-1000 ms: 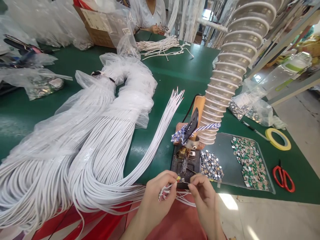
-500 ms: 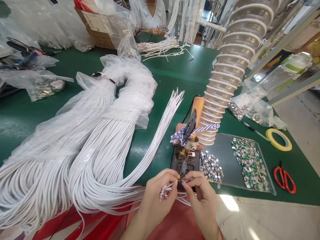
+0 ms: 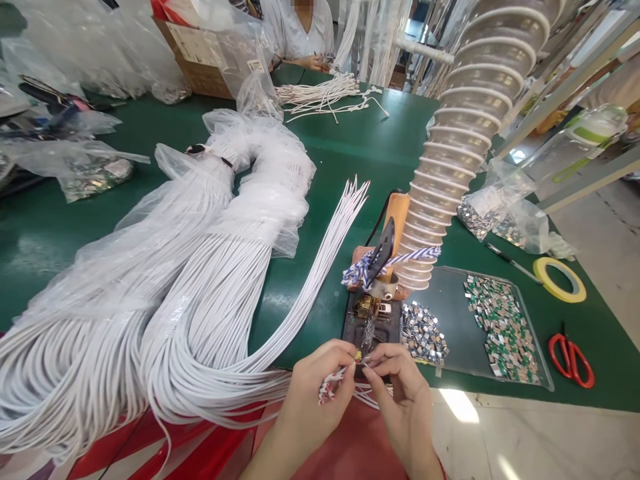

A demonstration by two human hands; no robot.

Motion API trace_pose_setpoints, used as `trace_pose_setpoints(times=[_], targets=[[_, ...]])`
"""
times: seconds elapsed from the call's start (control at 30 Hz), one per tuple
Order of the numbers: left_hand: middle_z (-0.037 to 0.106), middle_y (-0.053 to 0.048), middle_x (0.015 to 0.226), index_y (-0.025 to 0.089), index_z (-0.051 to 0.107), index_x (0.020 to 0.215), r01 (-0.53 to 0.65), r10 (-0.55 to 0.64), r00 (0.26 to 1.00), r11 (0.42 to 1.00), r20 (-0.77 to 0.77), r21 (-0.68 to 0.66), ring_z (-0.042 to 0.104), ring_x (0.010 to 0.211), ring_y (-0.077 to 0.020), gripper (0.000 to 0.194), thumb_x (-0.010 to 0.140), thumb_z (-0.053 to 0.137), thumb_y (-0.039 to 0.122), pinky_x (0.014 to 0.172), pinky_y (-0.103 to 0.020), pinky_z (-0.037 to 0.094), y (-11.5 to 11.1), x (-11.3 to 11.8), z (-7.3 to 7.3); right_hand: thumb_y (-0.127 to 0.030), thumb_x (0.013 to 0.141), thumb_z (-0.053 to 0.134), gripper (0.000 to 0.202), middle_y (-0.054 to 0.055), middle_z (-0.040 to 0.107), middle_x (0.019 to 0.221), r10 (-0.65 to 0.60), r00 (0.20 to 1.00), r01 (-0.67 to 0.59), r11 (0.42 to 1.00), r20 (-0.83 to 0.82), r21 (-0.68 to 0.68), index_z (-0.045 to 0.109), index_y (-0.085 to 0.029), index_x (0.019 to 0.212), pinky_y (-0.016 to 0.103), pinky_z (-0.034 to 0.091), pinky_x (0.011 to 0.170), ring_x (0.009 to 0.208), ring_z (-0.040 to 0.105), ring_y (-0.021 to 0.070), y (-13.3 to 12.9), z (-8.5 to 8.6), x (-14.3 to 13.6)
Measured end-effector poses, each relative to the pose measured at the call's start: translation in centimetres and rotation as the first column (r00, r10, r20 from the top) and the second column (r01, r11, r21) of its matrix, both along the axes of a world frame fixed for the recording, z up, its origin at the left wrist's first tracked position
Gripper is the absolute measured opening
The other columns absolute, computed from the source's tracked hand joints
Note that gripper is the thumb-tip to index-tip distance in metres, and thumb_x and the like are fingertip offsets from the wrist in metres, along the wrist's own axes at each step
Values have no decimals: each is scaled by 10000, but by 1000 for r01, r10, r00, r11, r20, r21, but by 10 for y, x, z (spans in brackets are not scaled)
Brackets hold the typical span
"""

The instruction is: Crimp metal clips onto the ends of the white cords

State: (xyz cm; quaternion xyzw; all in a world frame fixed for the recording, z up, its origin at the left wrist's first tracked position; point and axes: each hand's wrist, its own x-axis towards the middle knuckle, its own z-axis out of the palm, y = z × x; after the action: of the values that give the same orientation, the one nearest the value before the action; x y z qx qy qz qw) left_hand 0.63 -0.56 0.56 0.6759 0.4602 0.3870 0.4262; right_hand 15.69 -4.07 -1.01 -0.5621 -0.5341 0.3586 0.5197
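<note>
My left hand (image 3: 313,393) is closed around several white cable ends (image 3: 330,387) with red and white tips. At its fingertips, a tiny yellow piece (image 3: 358,355) shows. My right hand (image 3: 406,393) pinches close beside it, thumb and forefinger together; what lies between them is too small to make out. Both hands meet in front of a fixture with an orange handle (image 3: 397,217), which looks like a mounted soldering iron, over a dark base (image 3: 351,325). The thick bundle of white cables (image 3: 215,300), partly wrapped in clear plastic, lies to the left.
On the right, a tray (image 3: 457,333) bears small metal connectors (image 3: 424,332) and green-backed ones (image 3: 505,333). Beyond it are yellow tape (image 3: 559,280), red-handled scissors (image 3: 571,360) and a pen (image 3: 513,261). A ribbed clear hose (image 3: 450,147) rises behind the fixture. A co-worker (image 3: 300,33) sits opposite.
My hands stay together in nearly the same place, with only slight finger movement. The cable ends in my left hand have shifted a little. The whole view has drifted slightly.
</note>
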Motion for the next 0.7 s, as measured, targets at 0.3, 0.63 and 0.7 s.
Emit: trace_pose_setpoints(times=[0.3, 0.63, 0.7], targets=[[676, -26, 833, 189, 578, 741, 11, -10, 1000, 1000, 4, -30, 665, 724, -133, 197, 893, 511, 83, 664, -208, 505, -3, 0, -1, -155, 877, 682, 122, 48, 666, 871, -52, 998, 50, 997, 31, 56, 663, -224, 779, 262, 563, 693, 819, 670, 182, -2, 1, -1], [671, -10, 821, 197, 552, 704, 58, -52, 998, 988, 47, -142, 642, 718, -134, 221, 885, 516, 76, 678, -213, 490, 2, -2, 2, -133, 828, 726, 130, 73, 726, 882, 24, 1000, -24, 1000, -1, 11, 694, -214, 731, 288, 599, 670, 771, 705, 194, 1, 6, 9], [674, -14, 833, 195, 554, 703, 68, -61, 997, 986, 51, -151, 647, 734, -136, 221, 885, 516, 75, 692, -213, 491, 3, -3, 3, -120, 818, 729, 140, 72, 726, 889, 33, 999, -33, 999, 2, 11, 693, -216, 722, 286, 600, 672, 768, 704, 192, 2, 5, 10]])
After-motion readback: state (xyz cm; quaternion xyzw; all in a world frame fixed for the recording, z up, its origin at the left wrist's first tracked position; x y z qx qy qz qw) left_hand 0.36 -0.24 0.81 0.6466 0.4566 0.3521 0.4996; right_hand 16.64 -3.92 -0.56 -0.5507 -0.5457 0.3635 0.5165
